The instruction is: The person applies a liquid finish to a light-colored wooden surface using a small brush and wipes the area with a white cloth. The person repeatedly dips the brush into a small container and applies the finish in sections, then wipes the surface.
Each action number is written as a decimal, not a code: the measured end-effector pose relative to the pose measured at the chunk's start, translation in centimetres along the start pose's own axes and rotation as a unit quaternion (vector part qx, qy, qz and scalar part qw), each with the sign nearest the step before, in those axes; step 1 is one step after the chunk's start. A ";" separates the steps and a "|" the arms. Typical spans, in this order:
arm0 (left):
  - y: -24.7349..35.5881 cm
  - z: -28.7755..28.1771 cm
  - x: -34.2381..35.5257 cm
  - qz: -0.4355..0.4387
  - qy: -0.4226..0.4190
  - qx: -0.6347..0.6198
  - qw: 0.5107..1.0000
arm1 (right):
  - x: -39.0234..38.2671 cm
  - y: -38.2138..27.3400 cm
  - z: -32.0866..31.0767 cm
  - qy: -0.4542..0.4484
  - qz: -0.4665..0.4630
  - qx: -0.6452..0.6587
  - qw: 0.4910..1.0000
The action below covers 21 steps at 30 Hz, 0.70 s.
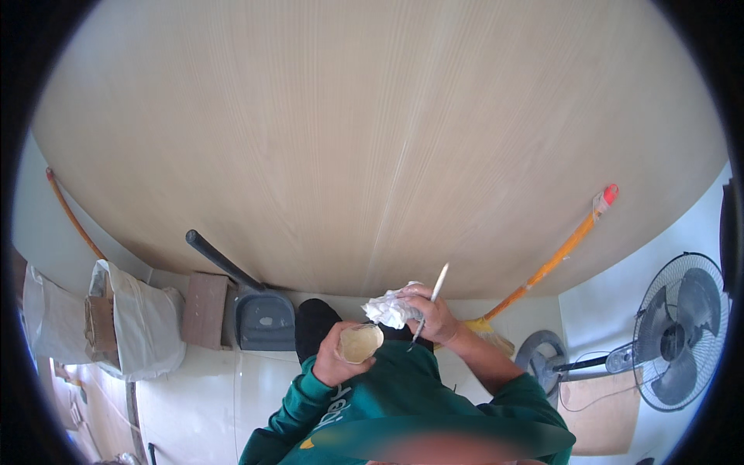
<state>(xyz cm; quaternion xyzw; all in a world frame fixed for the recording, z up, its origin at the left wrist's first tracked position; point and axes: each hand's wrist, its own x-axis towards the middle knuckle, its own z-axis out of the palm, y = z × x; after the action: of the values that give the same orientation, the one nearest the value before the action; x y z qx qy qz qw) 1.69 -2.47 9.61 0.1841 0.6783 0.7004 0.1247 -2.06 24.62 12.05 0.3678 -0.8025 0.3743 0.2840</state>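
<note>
Holds a small cream-coloured bowl (360, 343) in the left hand (335, 358), low in the middle of the view, with its round mouth turned up toward the camera and with fingers curled around its outer side. Clutches a crumpled white cloth (390, 308) in the right hand (432, 311), just beyond the bowl's rim, with fingers closed over its right part. Cannot tell contact from a slight gap between cloth and rim. Carries a thin pale-handled tool (441, 280) in the same right hand, slanting past the fingers, with its dark lower end toward the green sweatshirt (395, 387); cannot tell its exact kind.

Faces a large wood-grain panel (349, 139) beyond both hands. Shows, to the left, a dark dustpan (265, 319) with a long handle, then a brown block (206, 310) and white sacks (151, 322). Shows, to the right, an orange-handled broom (550, 261) slanting upward before the panel, and farther out a dark-bladed fan (682, 318).
</note>
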 end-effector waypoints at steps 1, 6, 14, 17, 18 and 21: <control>0.0 -0.1 0.0 -0.010 -0.011 -0.005 1.000 | -0.9 -0.6 0.5 0.025 0.044 -0.001 0.999; 0.4 0.7 -0.2 0.135 -0.050 0.159 0.977 | -0.5 -2.6 1.1 0.092 0.238 0.160 0.953; 1.1 3.2 -3.1 0.030 -0.073 0.013 0.997 | -0.1 -4.5 2.2 0.009 0.275 0.265 0.924; 0.2 4.0 -4.0 0.003 -0.033 0.024 0.999 | -0.5 -4.5 3.1 -0.054 0.292 0.166 0.940; -0.2 4.3 -4.3 -0.012 -0.009 0.045 0.999 | -0.5 -4.2 3.3 -0.068 0.253 0.135 0.955; -1.4 5.3 -5.1 -0.017 0.051 0.045 0.998 | -0.4 -3.7 2.7 -0.085 0.205 0.119 0.968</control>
<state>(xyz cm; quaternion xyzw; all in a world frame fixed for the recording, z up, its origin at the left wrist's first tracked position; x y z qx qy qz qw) 8.49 0.21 7.79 0.1420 0.7179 0.6752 0.0930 0.69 20.93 11.74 0.2567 -0.8319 0.4845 0.0856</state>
